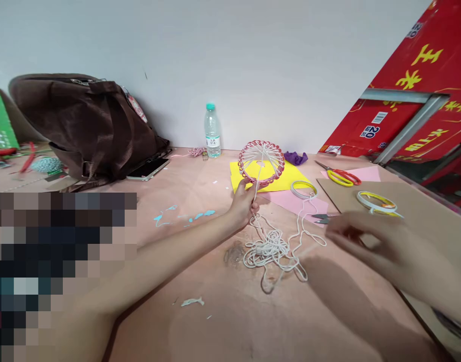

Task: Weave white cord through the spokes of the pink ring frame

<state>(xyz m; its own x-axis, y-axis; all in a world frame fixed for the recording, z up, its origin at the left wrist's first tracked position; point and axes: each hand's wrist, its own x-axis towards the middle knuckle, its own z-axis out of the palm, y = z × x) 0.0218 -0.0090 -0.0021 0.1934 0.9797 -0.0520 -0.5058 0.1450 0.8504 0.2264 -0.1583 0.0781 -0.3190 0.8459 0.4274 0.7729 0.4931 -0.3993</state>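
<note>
My left hand (245, 203) is closed around the lower edge of a dream catcher hoop (281, 160), held upright above the table. The hoop is wrapped in pink-red cord, and white strings cross its inside. A white string hangs down its front past my fingers, towards a loose tangle of white string (270, 249) on the table. My right hand (369, 241) is at the right, blurred by motion with its fingers bent. Beside its fingertips show grey pointed blades (320, 218); whether the hand holds them or anything else I cannot tell.
Yellow paper (236, 176) and pink paper (290, 200) lie behind the string, with a tape ring (293, 190). Scissors (343, 177) and another ring (377, 202) lie by brown cardboard (422, 236). A water bottle (212, 131), phone (149, 169) and brown bag (94, 125) stand or lie farther back.
</note>
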